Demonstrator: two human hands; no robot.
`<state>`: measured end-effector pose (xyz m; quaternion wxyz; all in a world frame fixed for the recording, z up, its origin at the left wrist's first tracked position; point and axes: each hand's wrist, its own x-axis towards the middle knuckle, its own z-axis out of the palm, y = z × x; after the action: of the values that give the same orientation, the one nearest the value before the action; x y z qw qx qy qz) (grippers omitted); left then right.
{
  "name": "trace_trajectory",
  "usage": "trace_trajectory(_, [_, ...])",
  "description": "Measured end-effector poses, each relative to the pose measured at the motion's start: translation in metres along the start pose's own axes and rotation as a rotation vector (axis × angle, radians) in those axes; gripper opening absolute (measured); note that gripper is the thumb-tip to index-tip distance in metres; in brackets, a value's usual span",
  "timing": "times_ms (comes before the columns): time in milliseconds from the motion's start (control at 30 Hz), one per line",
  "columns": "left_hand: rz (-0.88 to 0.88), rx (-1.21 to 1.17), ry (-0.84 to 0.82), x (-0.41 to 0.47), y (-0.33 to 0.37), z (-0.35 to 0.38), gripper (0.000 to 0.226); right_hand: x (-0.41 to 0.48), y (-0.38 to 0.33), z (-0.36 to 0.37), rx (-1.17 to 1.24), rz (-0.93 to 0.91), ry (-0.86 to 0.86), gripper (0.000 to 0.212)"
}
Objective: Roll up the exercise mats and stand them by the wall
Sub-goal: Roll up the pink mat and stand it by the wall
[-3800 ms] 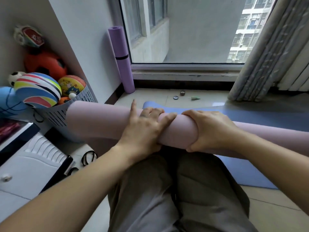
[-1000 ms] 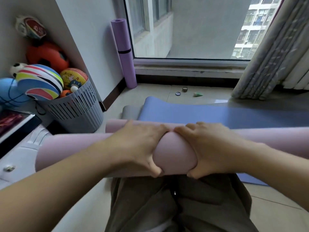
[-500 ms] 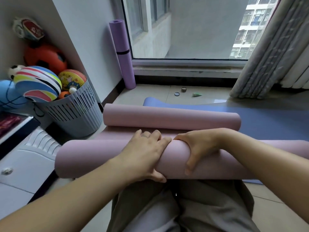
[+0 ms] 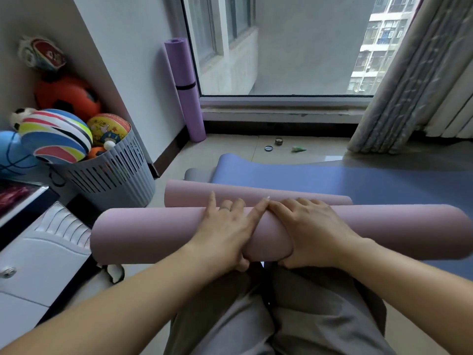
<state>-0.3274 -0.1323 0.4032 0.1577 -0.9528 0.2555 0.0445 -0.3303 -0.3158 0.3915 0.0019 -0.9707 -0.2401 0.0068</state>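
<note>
— What differs from half a second ago?

— The gap has closed. Back then a flat strip of pink showed between the two rolls; now the pink mat (image 4: pixel 153 234) in the hands lies right against the second pink roll (image 4: pixel 194 194) and hides its near edge.

— And the hands?

— Both sit higher on the roll. The left hand (image 4: pixel 225 234) spreads its fingers over the top, forefinger stretched toward the other hand, thumb tucked under the near side. The right hand (image 4: pixel 309 231) wraps the roll from above, thumb underneath. Their fingertips meet at the top, so both hold the pink mat.

— Where is the mat itself?

— Lying crosswise above the grey trousers (image 4: pixel 230 316), over the knees. Its left end points toward the basket (image 4: pixel 115 175); its right end runs out of the picture.

— What is it like?

— A thick, smooth, matte cylinder of dusty pink, dented slightly under the right palm. The second roll is thinner, with the same finish.

— Anything else?

— A blue mat (image 4: pixel 358 180) lies flat on the glossy floor tiles beyond, with a rounded corner. A purple mat (image 4: pixel 185 98), rolled and banded in black, stands upright in the corner by the wall (image 4: pixel 133 60). The basket is grey slotted plastic, heaped with bright balls (image 4: pixel 56 137).
</note>
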Motion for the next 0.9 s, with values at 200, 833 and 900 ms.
trace_trajectory(200, [-0.040, -0.054, 0.241, -0.010, -0.021, -0.050, 0.104, 0.005, 0.009, -0.062, -0.119, -0.037, 0.128, 0.090])
trace_trajectory(833, [0.137, -0.406, -0.293, -0.015, -0.015, -0.012, 0.090, -0.039, -0.021, -0.017, -0.100, -0.117, -0.015, 0.121])
trace_trajectory(900, [0.136, -0.459, -0.291, -0.010, -0.020, -0.011, 0.089, -0.037, -0.020, -0.013, -0.041, -0.112, 0.012, 0.119])
